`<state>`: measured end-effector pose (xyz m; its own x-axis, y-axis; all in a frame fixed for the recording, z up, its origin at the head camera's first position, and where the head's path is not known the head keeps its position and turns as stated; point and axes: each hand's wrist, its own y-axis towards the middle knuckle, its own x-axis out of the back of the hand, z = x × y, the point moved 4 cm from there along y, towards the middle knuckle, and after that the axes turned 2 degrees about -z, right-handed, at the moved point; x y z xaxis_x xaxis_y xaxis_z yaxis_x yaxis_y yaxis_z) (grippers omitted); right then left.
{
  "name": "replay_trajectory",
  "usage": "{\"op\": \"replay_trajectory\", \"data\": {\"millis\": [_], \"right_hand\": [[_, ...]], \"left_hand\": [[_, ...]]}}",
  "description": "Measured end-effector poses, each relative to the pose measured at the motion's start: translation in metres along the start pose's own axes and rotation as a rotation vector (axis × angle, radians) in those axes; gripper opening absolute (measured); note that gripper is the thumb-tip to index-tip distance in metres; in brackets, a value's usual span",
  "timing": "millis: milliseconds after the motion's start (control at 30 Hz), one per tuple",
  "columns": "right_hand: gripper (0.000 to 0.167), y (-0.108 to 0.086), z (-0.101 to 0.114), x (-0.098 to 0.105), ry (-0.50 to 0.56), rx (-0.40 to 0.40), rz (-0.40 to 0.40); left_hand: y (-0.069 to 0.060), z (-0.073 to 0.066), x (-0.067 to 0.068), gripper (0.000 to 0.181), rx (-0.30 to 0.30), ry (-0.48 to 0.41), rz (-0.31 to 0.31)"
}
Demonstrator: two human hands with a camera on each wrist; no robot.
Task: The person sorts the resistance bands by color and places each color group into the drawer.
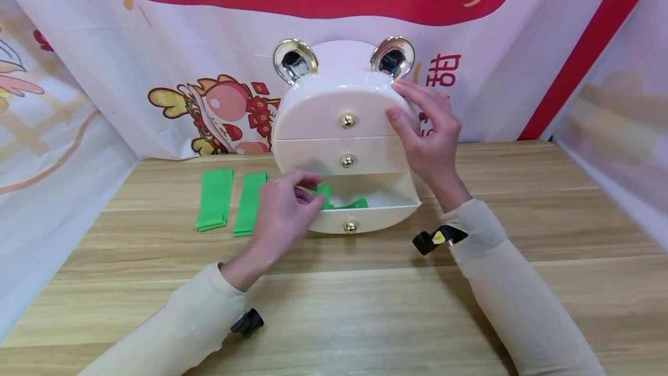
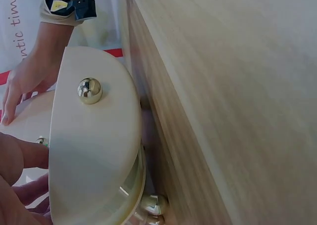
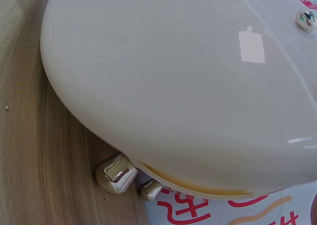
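Observation:
A white, rounded drawer box with gold knobs stands on the table, its bottom drawer pulled out. Inside lie green pieces, thin and partly folded. My left hand reaches over the drawer's left end, thumb and fingers bent beside the green; whether they pinch it is hidden. In the left wrist view that thumb dips behind the drawer front. My right hand rests against the box's upper right, thumb on the front and fingers along the top edge.
Two folded green strips lie on the wooden table left of the box. Two gold-rimmed, dark round eyes stick up from its top. A printed cloth hangs behind, with white cloth at both sides.

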<state>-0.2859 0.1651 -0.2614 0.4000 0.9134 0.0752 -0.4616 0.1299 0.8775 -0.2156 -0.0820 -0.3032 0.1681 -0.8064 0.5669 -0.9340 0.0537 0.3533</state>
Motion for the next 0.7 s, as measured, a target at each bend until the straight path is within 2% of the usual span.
{"op": "replay_trajectory", "data": {"millis": [367, 467, 600, 700], "right_hand": [[0.036, 0.000, 0.004, -0.001, -0.005, -0.027, -0.022], [0.036, 0.000, 0.007, -0.001, -0.006, -0.032, -0.027], [0.036, 0.000, 0.006, -0.002, -0.001, -0.033, -0.031], [0.037, 0.000, 0.003, -0.002, 0.000, -0.036, -0.030]], "left_hand": [[-0.002, 0.011, 0.027, 0.024, 0.011, 0.002, -0.045], [-0.002, 0.017, 0.039, 0.024, -0.003, 0.015, -0.047], [-0.001, 0.025, 0.056, 0.025, -0.002, -0.027, -0.027], [-0.001, 0.034, 0.070, 0.027, -0.002, -0.001, -0.006]]}}
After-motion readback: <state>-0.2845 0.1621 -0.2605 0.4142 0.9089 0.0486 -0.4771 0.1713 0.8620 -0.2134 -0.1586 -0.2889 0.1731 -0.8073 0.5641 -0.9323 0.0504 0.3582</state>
